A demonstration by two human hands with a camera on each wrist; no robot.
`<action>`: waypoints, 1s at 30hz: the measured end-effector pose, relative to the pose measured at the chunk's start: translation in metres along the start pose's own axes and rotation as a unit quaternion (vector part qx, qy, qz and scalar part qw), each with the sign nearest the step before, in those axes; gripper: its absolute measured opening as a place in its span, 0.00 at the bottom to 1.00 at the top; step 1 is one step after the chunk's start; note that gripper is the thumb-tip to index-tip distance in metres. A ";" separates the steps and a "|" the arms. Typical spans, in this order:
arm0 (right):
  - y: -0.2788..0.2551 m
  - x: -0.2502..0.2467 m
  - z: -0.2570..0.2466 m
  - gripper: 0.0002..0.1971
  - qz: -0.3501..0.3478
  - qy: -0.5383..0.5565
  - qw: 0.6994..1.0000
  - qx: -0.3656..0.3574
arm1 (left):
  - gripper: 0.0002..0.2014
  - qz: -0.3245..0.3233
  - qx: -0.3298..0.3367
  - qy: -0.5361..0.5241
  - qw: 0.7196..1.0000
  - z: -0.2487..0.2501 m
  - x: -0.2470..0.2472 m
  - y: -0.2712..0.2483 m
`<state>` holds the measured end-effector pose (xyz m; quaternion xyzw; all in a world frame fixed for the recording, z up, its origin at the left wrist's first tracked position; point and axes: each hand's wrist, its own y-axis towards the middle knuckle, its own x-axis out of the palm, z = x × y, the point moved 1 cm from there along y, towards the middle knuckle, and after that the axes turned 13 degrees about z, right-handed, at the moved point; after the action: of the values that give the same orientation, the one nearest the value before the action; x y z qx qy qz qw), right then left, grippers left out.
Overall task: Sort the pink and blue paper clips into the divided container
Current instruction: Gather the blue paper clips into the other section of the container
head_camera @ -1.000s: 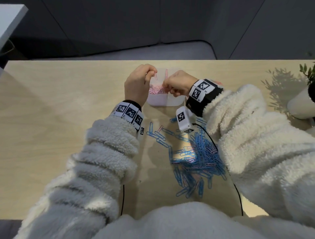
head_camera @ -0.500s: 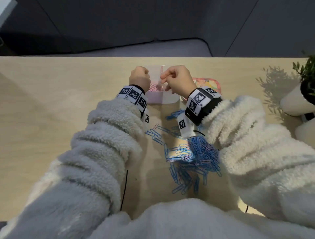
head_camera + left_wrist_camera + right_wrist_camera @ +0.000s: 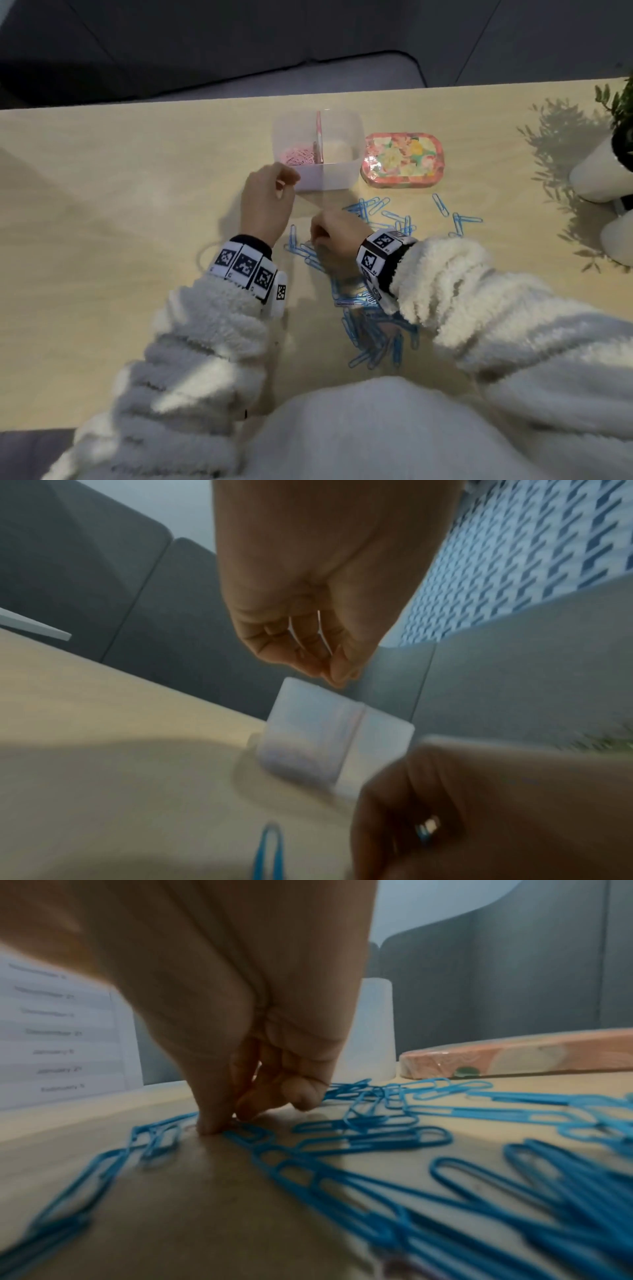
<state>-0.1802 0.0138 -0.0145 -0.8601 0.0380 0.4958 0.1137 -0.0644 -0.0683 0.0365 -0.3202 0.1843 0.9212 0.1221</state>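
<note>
Pink clips (image 3: 301, 156) in container (image 3: 337, 176) left compartment, blue clips (image 3: 373, 329) loose on table

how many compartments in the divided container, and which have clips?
2. Divided container: left compartment holds pink paper clips; right compartment looks empty, though the view is dim.

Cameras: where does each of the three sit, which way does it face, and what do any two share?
Head: above the table, looking down; both sleeves, left hand, right hand.
Left wrist: under the left hand, facing the divided container.
Right wrist: low, facing blue paper clips at the right hand's fingertips.
Shared: all show the container.
</note>
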 end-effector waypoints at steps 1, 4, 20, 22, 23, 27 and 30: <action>0.000 -0.001 0.002 0.08 -0.005 -0.005 1.000 0.005 | 0.09 -0.034 -0.001 0.006 0.999 -0.006 0.002 -0.014; -0.003 -0.009 0.015 0.07 -0.004 -0.010 1.000 0.028 | 0.07 -0.200 0.019 0.050 0.978 -0.018 0.013 -0.051; -0.129 -0.009 0.060 0.01 0.008 0.113 0.993 0.040 | 0.11 -0.354 0.160 0.112 0.915 -0.005 0.029 -0.124; -0.131 -0.003 0.053 0.06 0.002 0.042 0.999 0.010 | 0.11 -0.342 0.155 0.114 0.920 -0.003 0.031 -0.130; -0.130 -0.001 0.052 0.07 0.003 0.016 1.000 0.003 | 0.09 -0.331 0.153 0.117 0.924 -0.002 0.031 -0.130; -0.126 -0.003 0.052 0.04 0.018 0.038 0.999 0.023 | 0.02 -0.301 0.133 0.134 0.935 -0.004 0.026 -0.125; -0.126 -0.014 0.061 0.02 0.051 0.129 0.988 0.068 | 0.01 -0.268 0.073 0.070 0.958 -0.008 0.015 -0.121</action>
<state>-0.2163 0.1502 -0.0119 -0.9042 0.1295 0.3821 0.1404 -0.0298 0.0395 -0.0109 -0.4120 0.1666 0.8139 0.3742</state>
